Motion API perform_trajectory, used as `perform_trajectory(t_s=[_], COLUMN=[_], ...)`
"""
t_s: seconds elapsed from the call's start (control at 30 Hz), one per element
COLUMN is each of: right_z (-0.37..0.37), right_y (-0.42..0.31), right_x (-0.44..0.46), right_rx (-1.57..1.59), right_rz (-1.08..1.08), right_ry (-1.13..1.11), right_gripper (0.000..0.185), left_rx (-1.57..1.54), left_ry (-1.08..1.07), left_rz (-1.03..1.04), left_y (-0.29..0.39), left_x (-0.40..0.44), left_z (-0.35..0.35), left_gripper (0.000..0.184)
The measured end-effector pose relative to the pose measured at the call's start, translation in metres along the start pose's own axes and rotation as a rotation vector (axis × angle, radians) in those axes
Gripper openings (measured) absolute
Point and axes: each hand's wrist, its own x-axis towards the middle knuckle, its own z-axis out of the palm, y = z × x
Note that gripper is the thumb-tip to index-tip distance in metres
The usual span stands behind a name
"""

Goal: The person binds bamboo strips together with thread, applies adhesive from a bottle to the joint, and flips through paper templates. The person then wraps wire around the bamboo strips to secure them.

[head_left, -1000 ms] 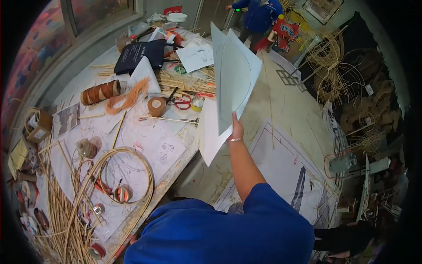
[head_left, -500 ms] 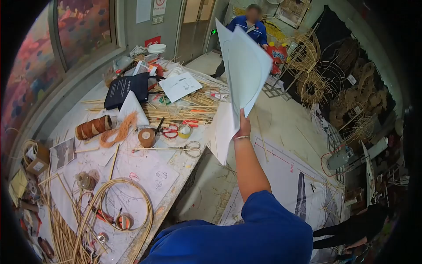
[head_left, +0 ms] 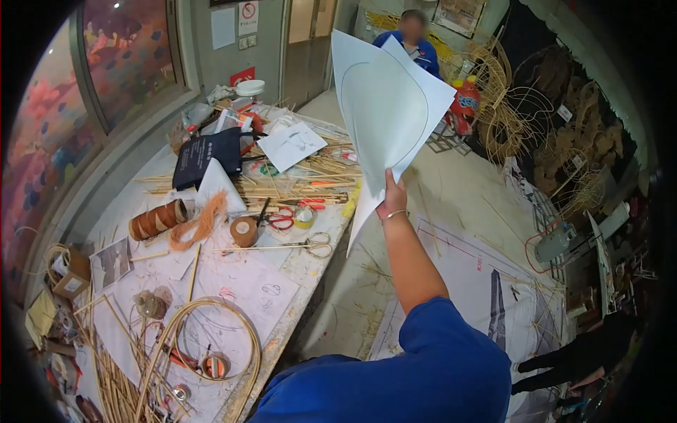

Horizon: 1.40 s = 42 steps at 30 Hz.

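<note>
Stretched out ahead of me, my right hand (head_left: pixel 392 197) grips white paper sheets (head_left: pixel 386 106) by their lower edge, with the thumb on the front face. The sheets stand upright and curl, and a large curved outline is drawn on them. A bracelet circles the wrist. My left hand is out of sight. Left of the sheets, on the worktable (head_left: pixel 310 278), lie silver scissors (head_left: pixel 318 244), red-handled scissors (head_left: pixel 281 219) and a roll of brown tape (head_left: pixel 244 231).
Coiled cane (head_left: pixel 255 345), cane strips, a twine spool (head_left: pixel 157 220) and a dark bag (head_left: pixel 204 158) lie on the table. A person in blue (head_left: pixel 409 46) is beyond the sheets. Large printed sheets (head_left: pixel 451 282) cover the floor at right, where a person in black (head_left: pixel 578 359) is.
The sheets have turned to show more of their drawn face and moved right with my right hand. The view has tilted up, bringing the person in blue and the door into sight.
</note>
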Motion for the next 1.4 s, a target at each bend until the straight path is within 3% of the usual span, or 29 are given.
perform_trajectory(t_s=[0.13,0.2,0.3,0.4,0.43,0.5,0.6,0.63,0.8,0.93,1.07,1.17,1.27,1.33,1.37,1.4], right_z=[-0.002,-0.001,0.027,0.044,0.049,0.082,0.126,0.136,0.143,0.096,0.0,-0.059,-0.105,-0.127,-0.125,-0.115], right_y=[0.002,0.018,0.036,0.078,0.095,0.12,0.143,0.142,0.143,0.164,0.217,0.249,0.277,0.288,0.284,0.277], right_x=[0.007,0.003,-0.015,-0.036,-0.042,-0.067,-0.081,-0.08,-0.074,-0.091,-0.115,-0.14,-0.155,-0.154,-0.157,-0.164], right_rx=[-0.19,-0.345,-0.31,-0.599,-0.645,-0.55,-0.45,-0.38,-0.108,-0.181,-0.707,-0.871,-1.183,-1.489,-1.655,-1.738], right_rz=[-0.045,-0.084,-0.068,-0.001,-0.05,0.004,0.064,0.1,0.158,0.217,0.271,0.274,0.27,0.212,0.091,-0.027], right_ry=[0.085,0.147,-0.099,-0.124,-0.289,-0.296,-0.342,-0.341,-0.386,-0.236,-0.159,-0.237,-0.35,-0.494,-0.582,-0.574], right_gripper=[0.034,0.029,0.03,0.029,0.026,0.025,0.023,0.023,0.025,0.025,0.029,0.023,0.027,0.037,0.053,0.056], left_rx=[0.034,0.295,0.535,-0.189,-0.143,-0.16,-0.264,-0.05,-0.076,0.108,0.105,0.002,0.124,-0.102,-0.215,-0.223], left_ry=[0.037,0.068,0.171,0.178,0.151,0.065,0.223,0.231,0.247,0.296,0.336,0.132,0.24,0.268,0.281,0.287], left_rz=[0.022,0.273,0.503,-0.108,-0.13,-0.134,-0.363,-0.252,-0.28,-0.247,-0.242,-0.256,-0.35,-0.351,-0.349,-0.342], left_y=[-0.048,-0.11,-0.19,-0.071,-0.087,-0.118,-0.107,-0.163,-0.182,-0.221,-0.255,-0.245,-0.125,-0.089,-0.081,-0.077], left_x=[-0.013,-0.033,-0.058,-0.111,-0.109,-0.109,-0.119,-0.109,-0.113,-0.115,-0.119,-0.123,-0.155,-0.163,-0.166,-0.169], left_z=[-0.003,-0.01,-0.002,-0.018,-0.018,-0.021,-0.023,-0.011,-0.018,-0.008,-0.002,-0.026,-0.043,-0.05,-0.05,-0.05], left_gripper=[0.027,0.027,0.027,0.028,0.029,0.029,0.026,0.029,0.03,0.031,0.033,0.031,0.031,0.03,0.03,0.03])
